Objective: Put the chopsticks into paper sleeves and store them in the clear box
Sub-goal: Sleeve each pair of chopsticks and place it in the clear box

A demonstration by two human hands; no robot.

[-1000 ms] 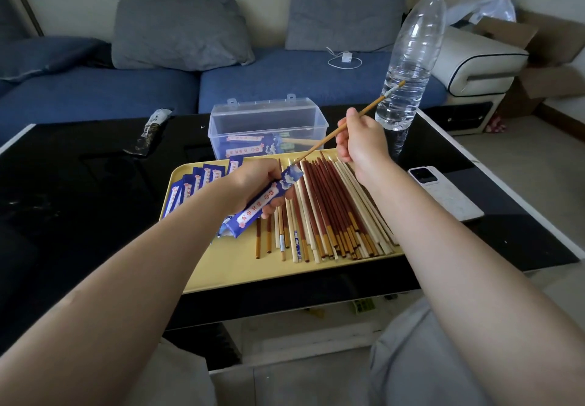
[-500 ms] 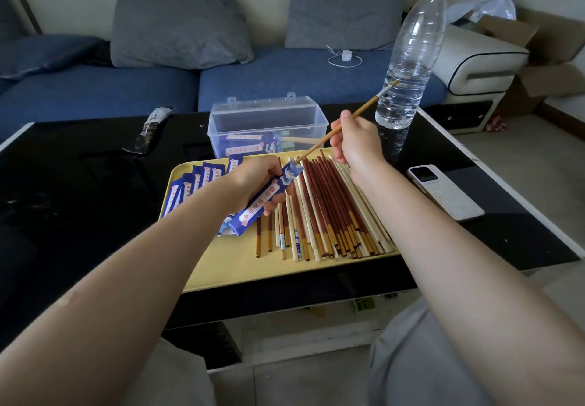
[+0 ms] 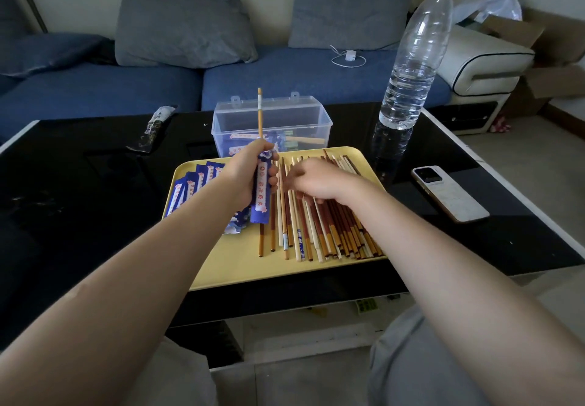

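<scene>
Dozens of loose chopsticks [image 3: 319, 215] remain; my left hand [image 3: 253, 171] grips one half-sleeved chopstick [image 3: 260, 111], my right hand [image 3: 316, 181], fingers curled, reaches among them; few lie in the clear box [image 3: 272, 120].

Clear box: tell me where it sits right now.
In the head view the clear box stands on the black table, center, just behind the yellow tray and left of the water bottle.

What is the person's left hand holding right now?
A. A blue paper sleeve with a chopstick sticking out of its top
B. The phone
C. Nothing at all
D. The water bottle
A. The left hand is wrapped around a blue paper sleeve, held upright over the yellow tray, with a chopstick poking up out of it; the water bottle and the phone sit untouched on the table.
</scene>
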